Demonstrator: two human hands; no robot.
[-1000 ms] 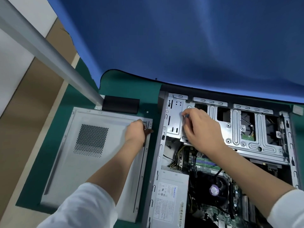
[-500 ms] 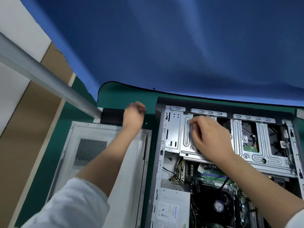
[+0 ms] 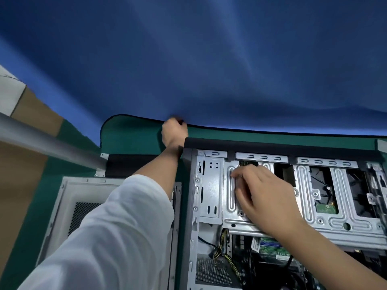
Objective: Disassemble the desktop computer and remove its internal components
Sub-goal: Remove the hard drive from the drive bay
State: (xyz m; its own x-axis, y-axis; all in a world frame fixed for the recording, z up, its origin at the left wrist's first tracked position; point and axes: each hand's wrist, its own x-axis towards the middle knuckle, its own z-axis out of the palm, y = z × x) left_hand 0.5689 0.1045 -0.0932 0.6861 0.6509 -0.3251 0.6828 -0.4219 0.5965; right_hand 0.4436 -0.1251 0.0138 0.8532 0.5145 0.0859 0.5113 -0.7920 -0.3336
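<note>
Open case (image 3: 189,206) on green mat (image 3: 134,139), lying on its side. Right hand (image 3: 261,197) on drive cage (image 3: 326,218) inside case, fingers curled; grasp unclear. Left hand (image 3: 174,132) clenched beyond case's far left corner, contents hidden. Panel (image 3: 62,201) flat, left of case.

One open computer case (image 3: 293,206) at 4 o'clock, one detached side panel (image 3: 62,206) at 8 o'clock, one metal pole (image 3: 41,141) at 9 o'clock, two hands: left hand (image 3: 174,131), right hand (image 3: 261,193).
</note>
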